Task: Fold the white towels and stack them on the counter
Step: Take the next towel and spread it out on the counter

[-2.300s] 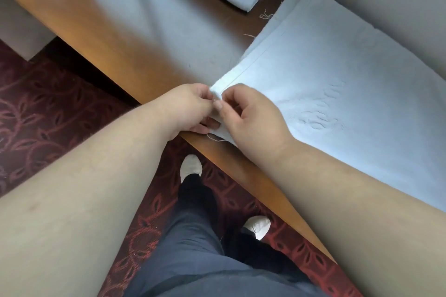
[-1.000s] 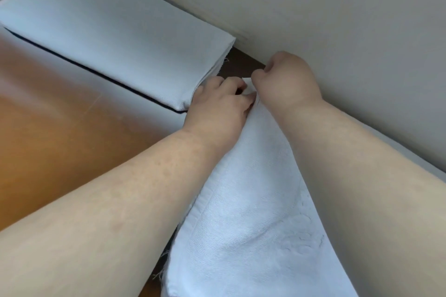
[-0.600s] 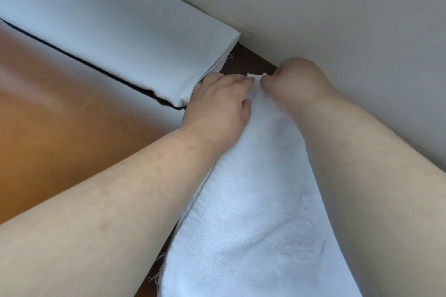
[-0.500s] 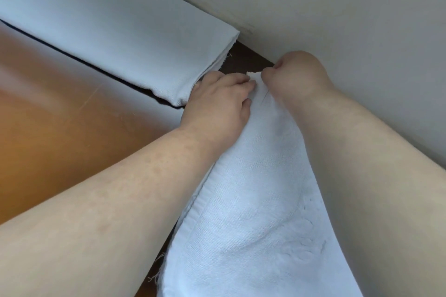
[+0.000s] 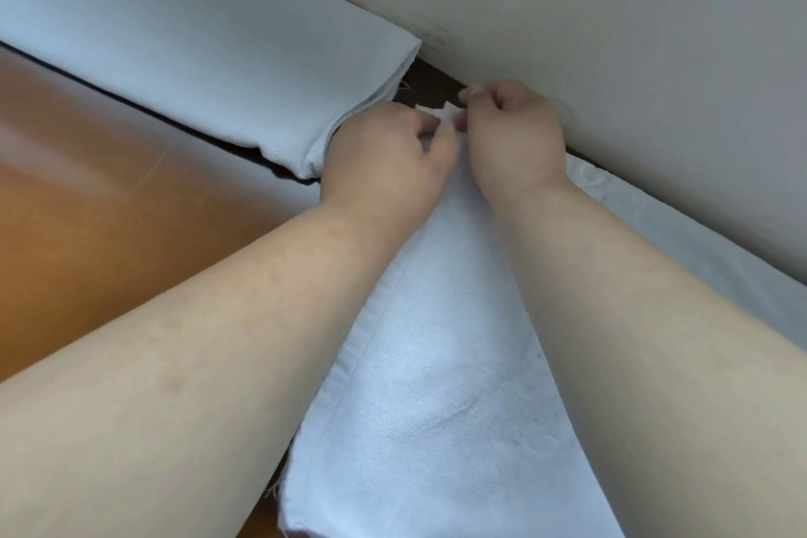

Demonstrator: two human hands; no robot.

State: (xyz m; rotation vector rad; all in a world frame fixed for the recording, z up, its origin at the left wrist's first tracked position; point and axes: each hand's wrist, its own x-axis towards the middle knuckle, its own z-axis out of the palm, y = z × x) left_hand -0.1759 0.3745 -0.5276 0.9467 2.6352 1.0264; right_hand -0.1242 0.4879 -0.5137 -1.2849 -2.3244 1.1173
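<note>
— Against the wall (image 5: 611, 13), at the back of the wooden counter (image 5: 109, 197), both hands pinched the far corner of the white towel (image 5: 436, 384). Which hand was closer in?

— Neither by much. The left hand (image 5: 384, 162) and the right hand (image 5: 511, 131) sat side by side, knuckles nearly touching, each with fingers curled on the same bit of hem. The right one lay a shade nearer the wall.

— And the towel itself?

— It ran from that corner back toward the person, between the two forearms, its long axis lying along the wall's line on the right. A second edge of white cloth showed under the right forearm, close against the wall, so I judged the corner had been carried over to meet it.

— What stood beside it?

— A folded stack (image 5: 196, 44), just left of the left hand and also against the wall, almost touching the knuckles.

— So the next move?

— Probably pressing the fold flat away from the wall; the hands held the only pinned point.
</note>
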